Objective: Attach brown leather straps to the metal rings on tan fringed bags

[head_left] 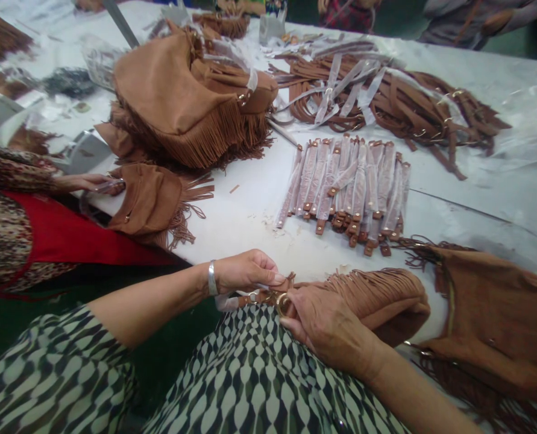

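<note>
A brown fringed bag (386, 295) lies at the table's near edge, against my body. My right hand (329, 319) is closed at its left end, the fingers around a gold-coloured metal ring (284, 305). Just left of the ring, my left hand (250, 271) pinches a small brown leather tab (288, 281) between thumb and fingers. Below that hand, a brown strap (254, 298) with metal fittings and clear plastic wrapping runs to the left. My right hand hides part of the bag and the ring.
Plastic-wrapped straps (349, 187) lie in rows ahead, with loose brown straps (395, 102) behind them. Fringed bags (182, 90) are piled back left. Another brown bag (498, 313) lies at right. A co-worker's hand (108, 184) holds a smaller bag (148, 202) at left.
</note>
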Demonstrator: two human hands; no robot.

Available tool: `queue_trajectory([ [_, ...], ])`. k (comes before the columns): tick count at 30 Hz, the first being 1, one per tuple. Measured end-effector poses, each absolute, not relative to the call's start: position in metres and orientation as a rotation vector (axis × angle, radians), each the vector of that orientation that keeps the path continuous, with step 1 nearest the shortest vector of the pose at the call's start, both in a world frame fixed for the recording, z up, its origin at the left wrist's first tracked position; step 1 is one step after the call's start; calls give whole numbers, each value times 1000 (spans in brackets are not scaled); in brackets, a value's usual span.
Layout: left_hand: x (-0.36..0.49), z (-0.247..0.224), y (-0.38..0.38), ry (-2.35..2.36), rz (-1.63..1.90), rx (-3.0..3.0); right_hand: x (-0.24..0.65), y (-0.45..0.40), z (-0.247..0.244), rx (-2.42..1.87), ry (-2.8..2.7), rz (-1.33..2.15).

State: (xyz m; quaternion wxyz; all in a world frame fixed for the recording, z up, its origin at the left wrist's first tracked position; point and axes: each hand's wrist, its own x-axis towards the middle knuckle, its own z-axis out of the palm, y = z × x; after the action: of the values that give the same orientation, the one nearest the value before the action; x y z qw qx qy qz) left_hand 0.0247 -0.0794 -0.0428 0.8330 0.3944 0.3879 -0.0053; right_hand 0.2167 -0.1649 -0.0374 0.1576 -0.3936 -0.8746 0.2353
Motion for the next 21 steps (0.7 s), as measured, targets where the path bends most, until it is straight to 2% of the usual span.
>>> queue_trajectory([
  [12,22,-44,-104,725,231,634,213,-167,-40,-1117,-2513,684],
  [21,24,-60,-85,559,95,681,209,-165,-35,-1140,-2500,773],
])
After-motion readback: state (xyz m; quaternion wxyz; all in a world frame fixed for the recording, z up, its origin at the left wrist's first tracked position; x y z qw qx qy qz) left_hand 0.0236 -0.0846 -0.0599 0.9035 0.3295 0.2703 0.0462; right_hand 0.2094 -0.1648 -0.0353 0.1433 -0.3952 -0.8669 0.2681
